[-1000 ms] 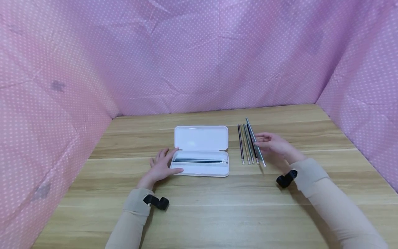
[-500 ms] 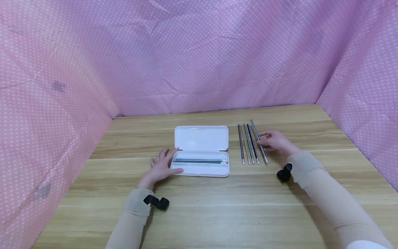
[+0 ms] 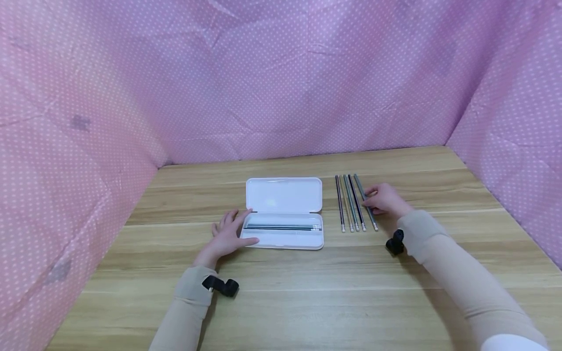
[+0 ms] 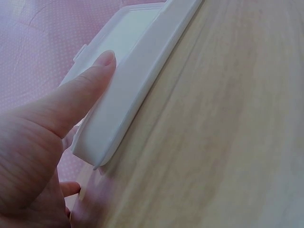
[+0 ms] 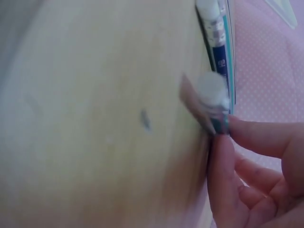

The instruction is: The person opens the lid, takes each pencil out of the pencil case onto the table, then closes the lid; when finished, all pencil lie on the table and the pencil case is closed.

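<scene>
A white pencil case (image 3: pixel 283 246) lies open on the table, its lid folded back and several dark pencils (image 3: pixel 281 227) in the rear compartment. My left hand (image 3: pixel 227 236) rests at the case's left end, fingers spread toward the hinge and straight thumb across the near rim. In the left wrist view that thumb (image 4: pixel 88 90) lies along the case wall. My right hand (image 3: pixel 386 200) pinches a teal pencil (image 3: pixel 372 220) between thumb and fingertips, at the right of a row of pencils (image 3: pixel 351 207). Its white eraser end (image 5: pixel 212 88) shows in the right wrist view.
The wood-grain table (image 3: pixel 298 302) carries the case and the pencil row, which lie apart side by side. A pink dotted cloth (image 3: pixel 281 87) hangs around its back and sides. Each wrist wears a small black camera (image 3: pixel 226 286).
My right hand has moved the teal pencil away from the row, slightly right, and lowered it beside the others, turning it nearly parallel to them. The left hand and case have stayed put.
</scene>
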`<state>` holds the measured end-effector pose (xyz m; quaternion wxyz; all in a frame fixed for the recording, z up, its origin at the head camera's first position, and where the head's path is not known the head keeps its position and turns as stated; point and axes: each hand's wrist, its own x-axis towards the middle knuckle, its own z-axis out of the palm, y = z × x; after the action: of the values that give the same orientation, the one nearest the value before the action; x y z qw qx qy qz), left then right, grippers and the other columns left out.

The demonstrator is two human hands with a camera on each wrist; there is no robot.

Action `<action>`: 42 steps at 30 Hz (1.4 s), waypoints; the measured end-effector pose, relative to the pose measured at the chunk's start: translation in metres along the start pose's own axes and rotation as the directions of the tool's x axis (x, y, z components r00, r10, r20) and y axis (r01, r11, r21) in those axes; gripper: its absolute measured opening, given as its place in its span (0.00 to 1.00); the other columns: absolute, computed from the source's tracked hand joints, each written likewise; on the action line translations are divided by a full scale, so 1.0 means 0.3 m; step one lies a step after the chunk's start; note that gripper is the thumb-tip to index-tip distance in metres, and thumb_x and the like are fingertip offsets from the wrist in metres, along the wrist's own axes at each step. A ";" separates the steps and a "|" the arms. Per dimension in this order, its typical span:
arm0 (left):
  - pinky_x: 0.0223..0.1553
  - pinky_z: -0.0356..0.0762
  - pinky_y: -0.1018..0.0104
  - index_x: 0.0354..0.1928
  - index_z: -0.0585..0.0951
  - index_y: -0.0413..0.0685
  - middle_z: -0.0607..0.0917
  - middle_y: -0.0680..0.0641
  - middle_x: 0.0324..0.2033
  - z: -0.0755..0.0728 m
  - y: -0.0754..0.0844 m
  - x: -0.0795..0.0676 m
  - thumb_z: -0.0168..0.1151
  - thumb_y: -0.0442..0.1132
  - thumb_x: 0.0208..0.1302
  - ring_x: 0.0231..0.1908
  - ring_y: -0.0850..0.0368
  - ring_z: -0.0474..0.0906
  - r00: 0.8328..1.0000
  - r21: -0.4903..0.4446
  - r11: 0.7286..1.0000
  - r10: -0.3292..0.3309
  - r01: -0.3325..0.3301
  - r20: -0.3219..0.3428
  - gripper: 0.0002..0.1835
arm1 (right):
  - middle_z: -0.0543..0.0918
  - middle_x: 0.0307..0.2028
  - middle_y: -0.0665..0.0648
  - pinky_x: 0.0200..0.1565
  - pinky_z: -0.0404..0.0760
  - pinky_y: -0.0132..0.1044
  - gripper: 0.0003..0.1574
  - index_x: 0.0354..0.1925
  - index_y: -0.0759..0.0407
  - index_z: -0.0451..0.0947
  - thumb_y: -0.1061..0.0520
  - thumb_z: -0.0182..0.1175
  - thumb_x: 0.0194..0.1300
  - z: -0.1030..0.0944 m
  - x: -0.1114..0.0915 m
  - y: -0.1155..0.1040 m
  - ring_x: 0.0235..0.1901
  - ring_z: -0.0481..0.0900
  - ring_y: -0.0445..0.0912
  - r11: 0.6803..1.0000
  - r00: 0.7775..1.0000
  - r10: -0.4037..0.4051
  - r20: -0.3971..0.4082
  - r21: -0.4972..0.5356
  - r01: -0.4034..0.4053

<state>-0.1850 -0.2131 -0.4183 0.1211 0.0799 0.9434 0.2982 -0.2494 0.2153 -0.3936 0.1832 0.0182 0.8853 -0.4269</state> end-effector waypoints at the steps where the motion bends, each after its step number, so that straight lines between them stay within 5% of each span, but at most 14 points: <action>1: 0.61 0.22 0.30 0.73 0.55 0.62 0.43 0.35 0.72 0.000 -0.001 0.000 0.69 0.58 0.52 0.71 0.34 0.30 1.000 0.001 1.000 0.000 0.000 0.000 0.48 | 0.76 0.39 0.62 0.31 0.81 0.33 0.30 0.59 0.74 0.65 0.63 0.59 0.62 0.001 0.002 0.000 0.27 0.76 0.41 1.000 1.000 0.003 -0.003 0.002 -0.003; 13: 0.61 0.22 0.30 0.73 0.55 0.63 0.43 0.36 0.72 0.000 -0.008 0.000 0.68 0.58 0.52 0.71 0.34 0.30 1.000 0.002 1.000 0.005 -0.005 -0.004 0.48 | 0.77 0.31 0.57 0.29 0.82 0.33 0.25 0.57 0.74 0.67 0.64 0.58 0.63 0.011 0.012 -0.003 0.23 0.76 0.40 1.000 1.000 0.006 -0.028 -0.010 -0.006; 42: 0.60 0.24 0.29 0.72 0.56 0.61 0.45 0.35 0.72 0.005 -0.013 0.000 0.68 0.59 0.52 0.70 0.33 0.32 1.000 0.004 1.000 0.022 -0.022 -0.016 0.48 | 0.80 0.36 0.63 0.30 0.83 0.35 0.24 0.56 0.74 0.68 0.65 0.56 0.63 0.027 0.003 -0.018 0.25 0.78 0.42 1.000 0.999 0.024 -0.024 -0.009 -0.024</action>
<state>-0.1848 -0.2154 -0.4218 0.1103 0.0881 0.9440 0.2982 -0.2488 0.2056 -0.3944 0.1776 0.0334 0.8892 -0.4204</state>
